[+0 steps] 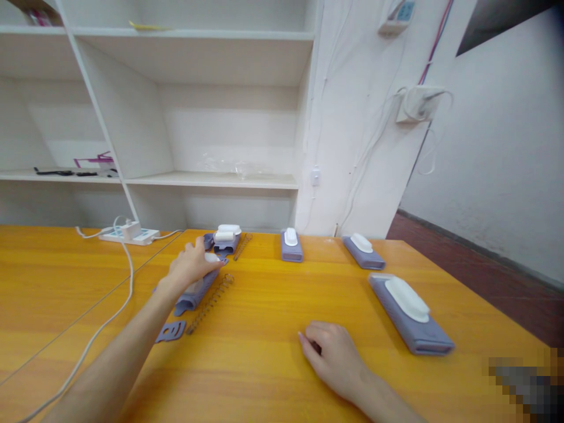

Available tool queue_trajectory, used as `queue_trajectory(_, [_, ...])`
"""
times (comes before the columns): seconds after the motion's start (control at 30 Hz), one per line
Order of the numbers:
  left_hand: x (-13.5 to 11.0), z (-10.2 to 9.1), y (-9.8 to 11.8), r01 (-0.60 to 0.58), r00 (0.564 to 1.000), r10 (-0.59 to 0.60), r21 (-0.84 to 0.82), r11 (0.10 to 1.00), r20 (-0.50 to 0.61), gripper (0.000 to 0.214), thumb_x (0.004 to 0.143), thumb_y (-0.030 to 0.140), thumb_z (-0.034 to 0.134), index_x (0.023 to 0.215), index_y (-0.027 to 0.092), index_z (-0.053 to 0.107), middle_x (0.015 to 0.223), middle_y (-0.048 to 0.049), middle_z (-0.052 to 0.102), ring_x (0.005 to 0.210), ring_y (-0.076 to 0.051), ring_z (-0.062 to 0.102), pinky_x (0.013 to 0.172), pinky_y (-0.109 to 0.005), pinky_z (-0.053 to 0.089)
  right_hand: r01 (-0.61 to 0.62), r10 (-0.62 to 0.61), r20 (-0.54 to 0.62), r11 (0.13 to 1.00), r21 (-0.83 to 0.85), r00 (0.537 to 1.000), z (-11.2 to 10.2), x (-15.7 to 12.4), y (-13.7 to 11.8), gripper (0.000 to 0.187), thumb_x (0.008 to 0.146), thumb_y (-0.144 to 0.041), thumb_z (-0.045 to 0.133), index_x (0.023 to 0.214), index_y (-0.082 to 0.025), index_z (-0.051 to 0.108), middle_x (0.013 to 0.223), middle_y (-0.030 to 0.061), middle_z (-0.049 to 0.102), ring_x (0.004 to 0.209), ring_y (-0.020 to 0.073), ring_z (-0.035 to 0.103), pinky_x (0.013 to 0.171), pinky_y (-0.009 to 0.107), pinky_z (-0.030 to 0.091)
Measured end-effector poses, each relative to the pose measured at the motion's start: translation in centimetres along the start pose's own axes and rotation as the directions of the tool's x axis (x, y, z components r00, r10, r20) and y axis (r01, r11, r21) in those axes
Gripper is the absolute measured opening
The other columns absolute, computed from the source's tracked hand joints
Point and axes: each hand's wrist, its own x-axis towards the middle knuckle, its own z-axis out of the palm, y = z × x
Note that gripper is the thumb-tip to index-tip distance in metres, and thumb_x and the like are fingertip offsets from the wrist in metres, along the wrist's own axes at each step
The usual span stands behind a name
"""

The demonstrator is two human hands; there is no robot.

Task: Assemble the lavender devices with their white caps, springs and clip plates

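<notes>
My left hand (191,264) reaches to the left group of parts, its thumb and fingers closed around a white piece (212,257). Below it a purple-grey flat case (194,298) lies on the table, partly covered by the hand. Beside that case are a long coil spring (211,304) and a flat purple-grey plate with slots (171,331). Just beyond the fingers sits another case (227,243) with white pieces on top and a second spring (243,247) alongside. My right hand (332,355) rests on the table with its fingers curled in, holding nothing visible.
Three purple-grey cases with white handles stand on the right: one near (409,314), one farther right (365,251), one toward the back (291,247). A power strip (145,237) with a white cable (127,294) lies on the left. White shelves (211,179) rise behind the table (264,376).
</notes>
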Motion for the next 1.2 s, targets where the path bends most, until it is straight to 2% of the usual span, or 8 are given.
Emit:
queue_trajectory(0.17, [0.0, -0.1, -0.1, 0.000, 1.000, 0.000, -0.004, 1.000, -0.017, 0.084, 0.060, 0.072, 0.046, 0.120, 0.015, 0.035, 0.110, -0.0194, 0.050, 0.096, -0.037, 0.055, 0.074, -0.042, 0.043, -0.004, 0.004, 0.005, 1.000, 0.002, 1.000, 0.0, -0.1, 0.0, 0.030, 0.088, -0.024, 0.039, 0.060, -0.019, 0.049, 0.061, -0.0017, 0.055, 0.057, 0.0106, 0.048, 0.055, 0.025, 0.024])
queue_trajectory(0.5, [0.1, 0.5, -0.2, 0.013, 1.000, -0.013, 0.009, 1.000, 0.028, 0.086, 0.058, 0.070, 0.049, 0.122, 0.015, 0.034, 0.111, -0.0188, 0.050, 0.096, -0.036, 0.056, 0.074, -0.041, 0.043, -0.003, 0.003, 0.017, 1.000, 0.009, 1.000, 0.3, 0.0, 0.1, 0.030, 0.089, -0.024, 0.037, 0.061, -0.018, 0.048, 0.063, -0.0014, 0.055, 0.059, 0.0109, 0.048, 0.057, 0.024, 0.024])
queue_trajectory(0.7, [0.2, 0.8, -0.4, 0.006, 1.000, -0.006, -0.002, 1.000, 0.028, 0.091, 0.057, 0.078, 0.044, 0.123, 0.016, 0.036, 0.111, -0.0191, 0.051, 0.096, -0.037, 0.056, 0.074, -0.042, 0.043, -0.010, 0.009, 0.024, 1.000, 0.010, 1.000, 0.2, 0.0, 0.1, 0.031, 0.089, -0.025, 0.037, 0.061, -0.018, 0.047, 0.063, -0.0017, 0.055, 0.059, 0.0106, 0.049, 0.056, 0.024, 0.024])
queue_trajectory(0.87, [0.3, -0.4, -0.6, -0.006, 0.999, 0.006, -0.004, 1.000, -0.032, 0.086, 0.059, 0.083, 0.034, 0.113, 0.017, 0.046, 0.107, -0.0178, 0.055, 0.095, -0.034, 0.057, 0.073, -0.039, 0.044, -0.010, 0.010, 0.025, 1.000, 0.008, 1.000, 0.1, 0.0, 0.0, 0.031, 0.089, -0.025, 0.037, 0.060, -0.018, 0.047, 0.062, -0.0012, 0.055, 0.059, 0.0109, 0.049, 0.057, 0.025, 0.024])
queue_trajectory(1.03, [0.2, -2.0, -0.8, -0.035, 0.999, 0.034, -0.014, 0.999, -0.042, 0.075, 0.062, 0.081, 0.033, 0.101, 0.021, 0.055, 0.099, -0.0122, 0.063, 0.092, -0.031, 0.059, 0.071, -0.034, 0.044, -0.006, 0.005, 0.025, 1.000, 0.017, 1.000, 0.1, 0.0, 0.1, 0.031, 0.089, -0.025, 0.037, 0.060, -0.018, 0.048, 0.062, -0.0010, 0.055, 0.058, 0.0107, 0.048, 0.056, 0.025, 0.023])
queue_trajectory(1.2, [0.0, -2.6, -1.0, -0.007, 0.998, 0.006, -0.010, 1.000, -0.065, 0.076, 0.063, 0.081, 0.033, 0.102, 0.020, 0.057, 0.101, -0.0132, 0.063, 0.092, -0.032, 0.059, 0.069, -0.034, 0.043, -0.008, 0.007, 0.019, 1.000, 0.014, 1.000, 0.2, 0.0, 0.3, 0.031, 0.089, -0.025, 0.037, 0.061, -0.018, 0.048, 0.062, -0.0011, 0.055, 0.058, 0.0106, 0.048, 0.056, 0.024, 0.023])
